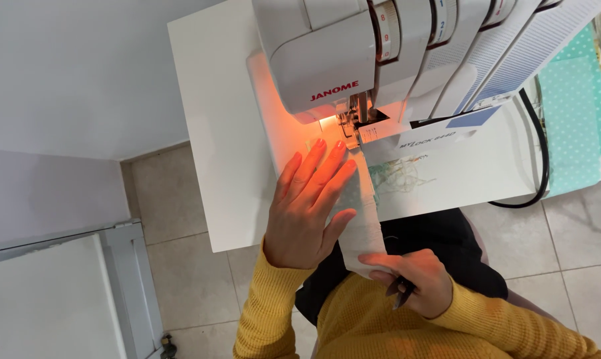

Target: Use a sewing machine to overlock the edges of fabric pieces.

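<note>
A white overlock sewing machine stands at the far side of a white table, its lamp throwing an orange glow over the bed below the needle area. On the machine's front sits red lettering on the rounded left housing, and a slanted blue rectangular label lies on the lower right cover, beside a line of dark print. Round dials with red marks show along the top.

A strip of white fabric runs from the presser foot toward the near edge of the table and hangs down over it. The left hand lies flat on the strip's left side, fingers spread narrowly and stretched toward the foot, fingertips just short of it. The right hand is below the table's near edge, pinching the strip's lower end between thumb and forefinger, and a dark slim tool is tucked in its other curled fingers. Both sleeves are mustard yellow knit.

A tangle of pale thread trimmings lies on the table just right of the strip. A black cable loops past the machine's right side. Turquoise dotted fabric lies at the table's right edge. The floor is pale tile, and a grey wall rises at left.
</note>
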